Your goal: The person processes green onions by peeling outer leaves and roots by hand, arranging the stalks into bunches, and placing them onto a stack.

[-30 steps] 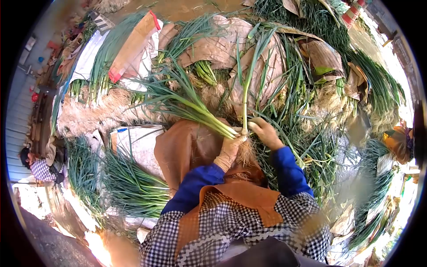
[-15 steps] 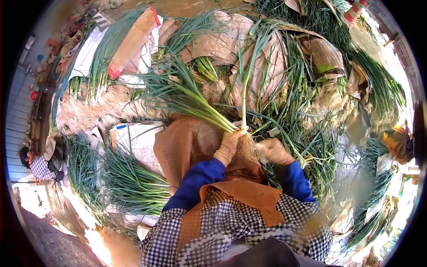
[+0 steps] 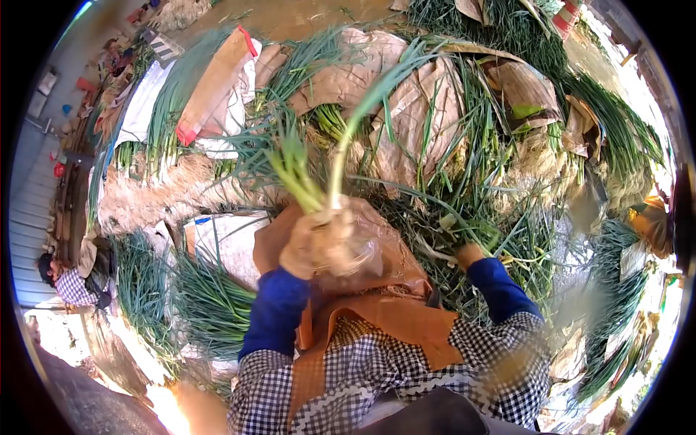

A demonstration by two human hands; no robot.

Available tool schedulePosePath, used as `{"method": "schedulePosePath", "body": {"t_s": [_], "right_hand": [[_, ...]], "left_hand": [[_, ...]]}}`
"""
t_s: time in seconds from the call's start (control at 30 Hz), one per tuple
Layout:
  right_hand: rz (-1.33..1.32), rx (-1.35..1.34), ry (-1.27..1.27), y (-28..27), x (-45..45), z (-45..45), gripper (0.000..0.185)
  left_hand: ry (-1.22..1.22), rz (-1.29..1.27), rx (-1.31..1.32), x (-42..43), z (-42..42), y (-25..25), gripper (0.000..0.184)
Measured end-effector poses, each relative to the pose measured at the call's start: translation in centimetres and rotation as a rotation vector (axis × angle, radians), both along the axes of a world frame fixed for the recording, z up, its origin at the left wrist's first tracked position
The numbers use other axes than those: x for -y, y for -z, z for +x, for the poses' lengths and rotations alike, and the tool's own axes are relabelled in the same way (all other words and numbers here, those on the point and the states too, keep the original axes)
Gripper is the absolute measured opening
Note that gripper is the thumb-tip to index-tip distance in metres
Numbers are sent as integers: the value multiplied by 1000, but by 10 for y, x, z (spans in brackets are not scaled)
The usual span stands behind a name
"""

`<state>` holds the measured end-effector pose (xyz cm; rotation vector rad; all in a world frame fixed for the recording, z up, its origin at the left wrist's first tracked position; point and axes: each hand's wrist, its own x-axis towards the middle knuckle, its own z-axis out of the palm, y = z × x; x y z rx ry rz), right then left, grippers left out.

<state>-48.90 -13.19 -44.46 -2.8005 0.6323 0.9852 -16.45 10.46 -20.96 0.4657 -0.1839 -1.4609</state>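
Note:
My left hand (image 3: pixel 299 250) is wrapped round the base of a bunch of green onions (image 3: pixel 296 170), raised over the brown apron (image 3: pixel 384 239) and blurred by motion. One longer stalk (image 3: pixel 339 156) stands apart from the others, leaning up to the right. The bunch's pale roots hang at the hand's right side. Over the loose green leaves (image 3: pixel 507 254) on the right, my right hand (image 3: pixel 471 255) reaches down. Its fingers are hidden among the leaves, so what it holds, if anything, cannot be seen.
Green onions (image 3: pixel 210 308) lie piled at the left beside a white sack (image 3: pixel 230 243). Brown sacking (image 3: pixel 355 72) covers bundles ahead. A cardboard piece (image 3: pixel 217 83) rests on bundles at the upper left. Another person (image 3: pixel 72 286) is at the far left, and some orange cloth (image 3: pixel 652 225) is at the right.
My left hand has moved left and up with the green onions. My right hand has moved away from the roots, to the right, into the loose leaves.

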Motion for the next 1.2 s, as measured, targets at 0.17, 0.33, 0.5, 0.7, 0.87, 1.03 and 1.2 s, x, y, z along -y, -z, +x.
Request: {"method": "schedulePosePath", "body": {"t_s": [0.17,0.33,0.5,0.7,0.87,1.03,1.2], "right_hand": [[250,347,37,-74,7,83,30],[381,1184,287,-144,-10,272,28],[24,686,240,-155,-1,395,46],[242,794,205,-200,20,332,34],[89,807,184,-105,33,234,27],[-115,889,194,-166,-27,221,36],[597,1003,243,-150,-80,210,31]], "left_hand": [[-1,-462,161,-27,74,-70,40],[-486,-203,418,-21,96,-67,34],[-484,67,295,-4,91,9,29],[-396,108,204,-20,73,96,28],[-480,-70,33,-5,10,91,24],[-415,35,78,12,-33,135,21],[-355,212,-61,21,-66,136,24]]}}
